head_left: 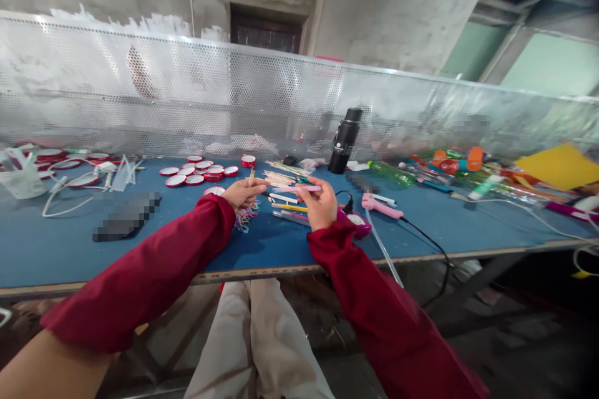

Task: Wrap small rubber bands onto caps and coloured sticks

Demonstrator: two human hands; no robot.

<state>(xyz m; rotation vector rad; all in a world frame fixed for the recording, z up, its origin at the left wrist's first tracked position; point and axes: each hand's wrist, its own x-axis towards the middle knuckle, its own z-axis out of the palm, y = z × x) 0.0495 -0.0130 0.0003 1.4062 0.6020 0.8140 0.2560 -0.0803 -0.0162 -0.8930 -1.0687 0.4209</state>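
Note:
My right hand point(319, 204) is closed around a slim pink pen point(306, 188) whose pale end points left. To its left, my left hand point(244, 193) has its fingers pinched together, with a thin yellowish stick point(252, 176) rising from them. The pen's pale end is close to the left fingertips; I cannot tell whether they touch. Under the left hand lies a tangle of thin coloured bands point(246, 218). Several pens, among them a yellow one point(290, 207), rest on the blue table between the hands. Pale thin sticks point(283, 179) are heaped just behind.
Red-rimmed round discs point(201, 168) are spread at the back left. A black flask point(345, 140) stands behind my right hand. Right of it lie a pink glue gun point(384, 207) with a black cord, a green bottle point(392, 173) and yellow sheet point(559, 165). A perforated metal screen point(187, 87) borders the table.

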